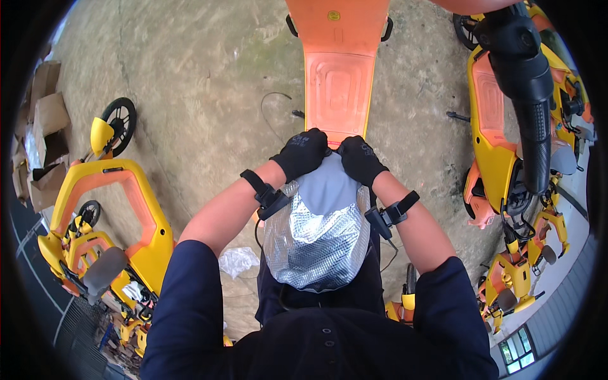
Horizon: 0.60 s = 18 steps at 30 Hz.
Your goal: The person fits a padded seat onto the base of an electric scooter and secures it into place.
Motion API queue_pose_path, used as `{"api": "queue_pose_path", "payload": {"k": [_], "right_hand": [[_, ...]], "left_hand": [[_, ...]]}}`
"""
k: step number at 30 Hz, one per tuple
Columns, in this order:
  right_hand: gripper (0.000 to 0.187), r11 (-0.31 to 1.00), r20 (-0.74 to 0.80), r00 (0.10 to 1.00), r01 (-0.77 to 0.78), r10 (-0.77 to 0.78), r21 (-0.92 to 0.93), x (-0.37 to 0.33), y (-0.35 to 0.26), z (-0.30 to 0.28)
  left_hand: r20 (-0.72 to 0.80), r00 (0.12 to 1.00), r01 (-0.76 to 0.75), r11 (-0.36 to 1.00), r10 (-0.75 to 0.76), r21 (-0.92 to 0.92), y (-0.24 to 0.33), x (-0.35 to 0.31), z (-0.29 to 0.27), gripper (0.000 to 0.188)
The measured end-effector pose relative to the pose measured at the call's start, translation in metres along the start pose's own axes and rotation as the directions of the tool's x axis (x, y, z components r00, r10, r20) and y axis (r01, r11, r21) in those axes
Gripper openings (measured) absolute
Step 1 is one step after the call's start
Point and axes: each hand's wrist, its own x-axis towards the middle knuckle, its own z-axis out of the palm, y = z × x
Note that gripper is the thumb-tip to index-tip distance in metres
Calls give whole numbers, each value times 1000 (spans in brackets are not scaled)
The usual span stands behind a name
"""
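A grey and silver foil cover [316,244] with a quilted-looking shine spreads in front of my body, in the place of a scooter's seat. My left hand [303,154], in a black glove, is closed on the left of its far grey edge. On the right of that same edge, my right hand [361,161], also gloved, is closed with its fingers curled under. The fingertips of both hands are hidden. Just beyond them stretches the scooter's orange footboard [337,95] with yellow sides. What lies under the cover cannot be seen.
A black handlebar grip [537,142] juts in at the upper right. Yellow and orange scooters stand on both sides, one close at the left [145,221] and another at the right [500,171]. Cardboard boxes [50,126] pile at the far left. Clear plastic wrap [239,261] lies on the concrete.
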Motion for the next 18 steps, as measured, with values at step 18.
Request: {"api": "queue_pose_path", "payload": {"k": [18], "right_hand": [[27, 991, -27, 996, 76, -79, -114, -8, -31, -5]], "left_hand": [[304, 917, -330, 919, 258, 217, -16, 22, -18, 28]]}}
